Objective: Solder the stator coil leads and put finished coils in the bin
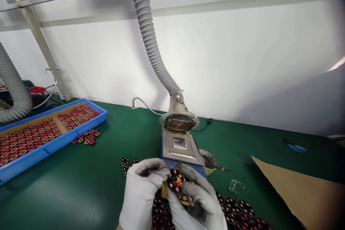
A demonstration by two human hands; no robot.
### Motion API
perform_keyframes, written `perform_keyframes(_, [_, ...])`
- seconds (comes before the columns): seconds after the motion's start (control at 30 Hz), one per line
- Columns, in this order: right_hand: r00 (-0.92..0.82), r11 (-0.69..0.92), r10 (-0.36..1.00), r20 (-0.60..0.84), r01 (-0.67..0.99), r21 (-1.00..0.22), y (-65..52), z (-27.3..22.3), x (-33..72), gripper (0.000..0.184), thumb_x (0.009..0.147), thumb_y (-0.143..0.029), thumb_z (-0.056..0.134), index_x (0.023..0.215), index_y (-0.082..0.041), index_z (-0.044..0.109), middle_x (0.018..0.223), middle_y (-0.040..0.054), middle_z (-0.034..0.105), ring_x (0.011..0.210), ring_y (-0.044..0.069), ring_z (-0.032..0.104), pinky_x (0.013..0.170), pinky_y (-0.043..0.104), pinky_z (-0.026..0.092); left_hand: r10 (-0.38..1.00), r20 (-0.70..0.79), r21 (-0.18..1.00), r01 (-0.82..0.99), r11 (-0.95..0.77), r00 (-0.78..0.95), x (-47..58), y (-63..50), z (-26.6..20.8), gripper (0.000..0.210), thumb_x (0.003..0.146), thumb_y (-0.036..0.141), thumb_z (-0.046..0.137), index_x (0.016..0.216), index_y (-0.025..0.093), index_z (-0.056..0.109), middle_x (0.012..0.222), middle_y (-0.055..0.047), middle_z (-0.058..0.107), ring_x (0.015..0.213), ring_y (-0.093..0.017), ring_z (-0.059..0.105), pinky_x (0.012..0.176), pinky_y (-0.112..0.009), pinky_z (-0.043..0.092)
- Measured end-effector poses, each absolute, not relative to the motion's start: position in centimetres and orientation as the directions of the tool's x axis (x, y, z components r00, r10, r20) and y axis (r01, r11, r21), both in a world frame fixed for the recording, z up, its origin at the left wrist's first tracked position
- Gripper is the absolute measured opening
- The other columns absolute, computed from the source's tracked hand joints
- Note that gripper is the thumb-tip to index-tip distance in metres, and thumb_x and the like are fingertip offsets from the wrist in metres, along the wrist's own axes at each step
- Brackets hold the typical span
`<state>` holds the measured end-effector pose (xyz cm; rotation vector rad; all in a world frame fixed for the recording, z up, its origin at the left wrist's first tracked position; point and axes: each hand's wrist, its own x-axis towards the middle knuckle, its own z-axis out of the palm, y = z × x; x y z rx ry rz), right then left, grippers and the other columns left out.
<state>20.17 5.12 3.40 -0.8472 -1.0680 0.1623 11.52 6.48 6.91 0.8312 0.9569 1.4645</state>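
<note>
Just in front of the solder pot, both white-gloved hands meet at a small round motor stator [175, 180] with copper coils on a black core. My left hand [145, 190] pinches at its left edge, fingertips closed and partly hidden. My right hand [201, 197] wraps round its right side with bent fingers. Below my hands lie more black stators [158, 206], some with red parts, and another group of stators [238, 212] is at the lower right. A few stators [125, 162] rest left of my left hand.
The solder pot [183, 145] with a metal plate stands under a grey exhaust hose [148, 25]. A small bowl [208, 160] sits beside it. On the left is a blue tray [88, 122] of red stators, with loose ones [86, 137] nearby. Brown cardboard [302, 190] lies right.
</note>
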Motion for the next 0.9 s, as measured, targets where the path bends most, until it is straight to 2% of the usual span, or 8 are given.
perform_keyframes(0.13, [0.413,0.698,0.475,0.777,0.361,-0.619,5.2,3.3,20.4,0.030,0.063,-0.003,0.069,0.083,-0.021,0.057,0.098,0.0030,0.062,0.085,0.017,0.061,0.074,0.031,0.051,0.942,0.190,0.775,-0.547,-0.316,-0.275,11.3,6.2,7.1,0.016,0.056,0.011,0.072,0.067,0.023,0.070,0.076,0.000,0.070,0.074,-0.014,0.064,0.065,-0.015,0.050])
perform_keyframes(0.23, [0.379,0.711,0.460,0.803,0.384,-0.589,5.2,3.3,20.5,0.028,0.066,-0.003,0.067,0.084,-0.020,0.055,0.098,0.0045,0.061,0.087,0.017,0.061,0.073,0.031,0.053,0.986,0.120,0.873,-0.459,-0.162,-0.119,11.0,6.0,8.2,0.023,0.061,0.008,0.069,0.079,0.023,0.071,0.082,-0.001,0.070,0.078,-0.014,0.064,0.068,-0.014,0.049])
perform_keyframes(0.33, [0.368,0.706,0.479,0.797,0.378,-0.599,5.1,3.0,20.3,0.025,0.068,-0.006,0.066,0.084,-0.021,0.054,0.099,0.0050,0.061,0.088,0.020,0.061,0.073,0.035,0.054,1.000,-0.008,0.926,-0.377,0.005,-0.007,10.9,5.8,8.4,0.016,0.065,0.009,0.066,0.079,0.015,0.069,0.078,-0.005,0.070,0.072,-0.013,0.063,0.067,-0.016,0.049])
perform_keyframes(0.43, [0.357,0.701,0.505,0.786,0.361,-0.615,4.8,2.8,19.9,0.025,0.068,-0.006,0.065,0.085,-0.022,0.054,0.099,0.0047,0.061,0.089,0.020,0.061,0.076,0.038,0.053,0.997,-0.006,0.913,-0.406,-0.026,-0.077,10.8,6.0,7.6,0.014,0.065,0.012,0.069,0.079,0.015,0.068,0.075,-0.004,0.069,0.070,-0.014,0.063,0.067,-0.018,0.050])
perform_keyframes(0.57, [0.312,0.712,0.511,0.801,0.369,-0.598,4.9,2.8,19.9,0.030,0.066,-0.004,0.067,0.088,-0.021,0.055,0.099,0.0039,0.061,0.087,0.019,0.061,0.077,0.035,0.052,0.957,0.078,0.849,-0.485,-0.210,-0.278,10.0,6.4,7.1,0.021,0.067,0.021,0.072,0.087,0.020,0.066,0.080,-0.002,0.069,0.079,-0.014,0.063,0.074,-0.019,0.049])
perform_keyframes(0.67, [0.258,0.740,0.517,0.816,0.346,-0.577,5.0,2.7,20.3,0.033,0.068,-0.003,0.065,0.092,-0.021,0.055,0.103,0.0044,0.059,0.092,0.018,0.059,0.081,0.034,0.051,0.992,0.087,0.902,-0.416,-0.120,-0.097,9.9,6.3,7.8,0.022,0.067,0.018,0.070,0.089,0.018,0.067,0.095,-0.006,0.068,0.087,-0.017,0.062,0.075,-0.020,0.048])
perform_keyframes(0.73, [0.207,0.757,0.517,0.831,0.342,-0.557,5.0,2.6,20.7,0.034,0.069,-0.002,0.063,0.095,-0.021,0.054,0.106,0.0048,0.058,0.095,0.018,0.058,0.082,0.034,0.051,0.997,0.060,0.944,-0.327,-0.040,0.051,10.2,6.2,8.2,0.011,0.068,0.014,0.066,0.079,0.015,0.069,0.095,-0.007,0.067,0.087,-0.018,0.061,0.075,-0.020,0.048])
perform_keyframes(0.9, [0.187,0.730,0.553,0.812,0.363,-0.580,4.8,2.5,20.6,0.031,0.067,-0.004,0.066,0.090,-0.022,0.053,0.104,0.0047,0.057,0.091,0.017,0.059,0.077,0.031,0.052,0.992,0.120,0.887,-0.447,-0.119,-0.027,10.5,6.1,7.8,0.002,0.070,0.016,0.067,0.069,0.017,0.069,0.077,-0.003,0.068,0.081,-0.016,0.063,0.079,-0.021,0.049])
